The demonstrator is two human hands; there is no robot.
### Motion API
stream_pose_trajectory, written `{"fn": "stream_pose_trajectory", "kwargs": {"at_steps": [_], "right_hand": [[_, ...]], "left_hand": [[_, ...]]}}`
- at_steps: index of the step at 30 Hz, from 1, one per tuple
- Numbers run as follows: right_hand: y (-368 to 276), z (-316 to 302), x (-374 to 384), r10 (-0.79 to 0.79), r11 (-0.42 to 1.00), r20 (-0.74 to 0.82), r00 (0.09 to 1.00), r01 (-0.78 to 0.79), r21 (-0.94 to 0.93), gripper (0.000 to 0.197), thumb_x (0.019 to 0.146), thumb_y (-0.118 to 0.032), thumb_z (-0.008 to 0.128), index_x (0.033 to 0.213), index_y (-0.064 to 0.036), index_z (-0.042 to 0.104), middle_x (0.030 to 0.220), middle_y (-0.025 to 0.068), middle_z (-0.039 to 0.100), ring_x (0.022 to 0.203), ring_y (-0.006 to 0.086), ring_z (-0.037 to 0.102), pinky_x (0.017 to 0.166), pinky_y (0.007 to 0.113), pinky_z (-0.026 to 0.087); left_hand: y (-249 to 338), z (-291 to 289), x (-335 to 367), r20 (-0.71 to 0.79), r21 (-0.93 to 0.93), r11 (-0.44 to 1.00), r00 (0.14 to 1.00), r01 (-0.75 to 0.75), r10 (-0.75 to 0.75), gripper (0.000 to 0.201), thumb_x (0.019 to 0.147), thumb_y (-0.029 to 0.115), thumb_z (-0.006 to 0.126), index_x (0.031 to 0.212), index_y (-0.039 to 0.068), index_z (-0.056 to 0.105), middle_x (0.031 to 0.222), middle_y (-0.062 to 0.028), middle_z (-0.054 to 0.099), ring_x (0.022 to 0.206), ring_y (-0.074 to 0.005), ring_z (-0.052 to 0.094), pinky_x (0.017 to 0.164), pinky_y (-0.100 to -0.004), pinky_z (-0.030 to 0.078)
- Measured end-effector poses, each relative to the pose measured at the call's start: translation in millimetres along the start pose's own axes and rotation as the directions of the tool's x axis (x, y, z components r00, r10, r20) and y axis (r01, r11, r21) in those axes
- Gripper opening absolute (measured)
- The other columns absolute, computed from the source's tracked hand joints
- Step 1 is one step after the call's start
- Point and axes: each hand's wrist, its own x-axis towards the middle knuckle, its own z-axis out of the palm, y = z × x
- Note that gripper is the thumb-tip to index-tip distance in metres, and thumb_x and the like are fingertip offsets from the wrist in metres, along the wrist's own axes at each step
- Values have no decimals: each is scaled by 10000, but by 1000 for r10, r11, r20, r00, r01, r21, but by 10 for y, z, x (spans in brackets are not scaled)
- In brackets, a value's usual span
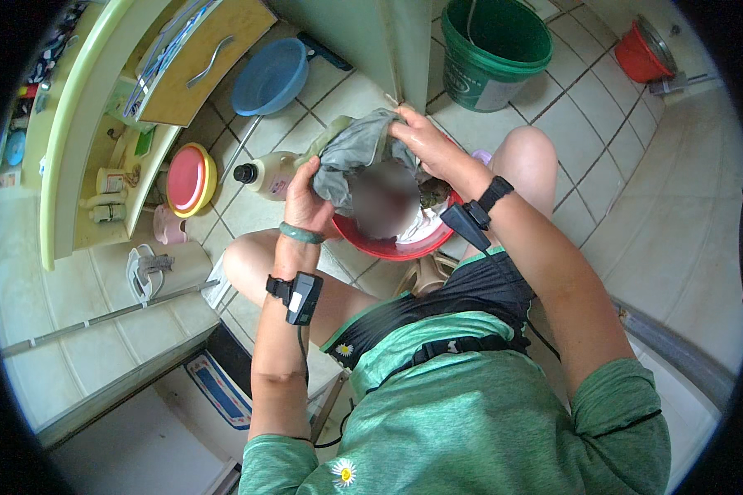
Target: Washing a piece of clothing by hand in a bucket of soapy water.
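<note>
A wet-looking grey-green cloth (357,147) is stretched between my two hands above a red basin (392,250). My left hand (307,196) is closed on the cloth's left edge. Its far right edge is gripped by my right hand (431,144). White and dark fabric (425,224) shows in the basin, on its right side. A blurred patch covers the basin's middle and the lower part of the cloth, so what lies there cannot be made out. Just left of the cloth stands a pale bottle (268,176) with a black cap.
A blue basin (270,78) is on the tiled floor at the far left, near an open wooden drawer (206,70). Red and yellow basins (190,180) lean by the shelf. A green bucket (495,62) stands far right, with a red bucket (638,54) beyond.
</note>
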Motion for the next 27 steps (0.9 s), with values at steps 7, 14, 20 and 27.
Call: {"fn": "stream_pose_trajectory", "kwargs": {"at_steps": [7,14,20,27], "right_hand": [[8,693,-443,-138,530,315,939,339,-778,314,772,-261,594,1010,-65,539,866,213,616,816,368,605,718,423,478],[538,342,-190,-222,330,-4,975,71,-941,317,838,-350,488,864,-45,570,759,214,614,721,380,608,649,481,479],[365,935,-498,-143,455,228,963,268,-849,368,869,-385,448,913,-43,574,711,218,603,686,394,597,650,483,474],[423,186,-115,-80,537,9,997,50,-842,386,825,-388,527,847,-6,571,801,242,612,782,388,601,670,445,464]], "left_hand": [[-376,-473,155,33,-66,983,985,172,-170,512,879,542,415,974,76,607,982,-108,634,911,-242,599,830,-398,469],[-980,-228,301,-157,-233,909,909,347,-387,314,870,321,475,968,52,603,997,-133,629,916,-284,604,864,-440,461],[-632,-896,168,-261,-86,980,946,177,-194,308,880,353,450,944,91,599,911,-97,634,845,-243,600,793,-385,472],[-568,22,14,-247,96,956,938,276,-245,294,914,325,449,1010,77,574,961,-72,634,892,-211,615,804,-363,492]]}}
